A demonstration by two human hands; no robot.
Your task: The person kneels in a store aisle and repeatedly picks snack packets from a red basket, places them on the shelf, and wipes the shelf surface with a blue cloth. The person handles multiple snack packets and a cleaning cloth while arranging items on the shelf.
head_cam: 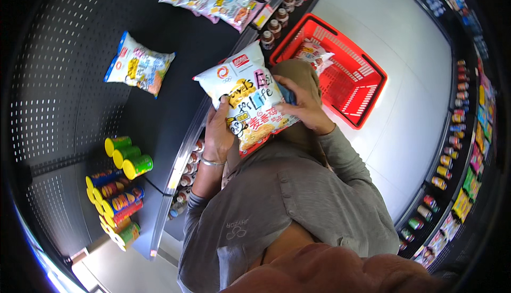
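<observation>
Both hands hold a white and red snack bag with a panda printed on it, in front of my body. My left hand, wearing a silver bracelet, grips the bag's edge at the picture's left, thumb on its front. On the opposite side my right hand holds the bag, with part of a blue package showing behind it under the fingers. Another white and blue snack bag lies alone on the dark shelf. A red shopping basket stands on the floor, with a pinkish snack bag inside.
More snack bags overlap at the shelf's top end. Canister snacks with yellow lids are stacked at the other end. Drink bottles line a lower shelf beside the basket. Across the tiled aisle runs another stocked shelf.
</observation>
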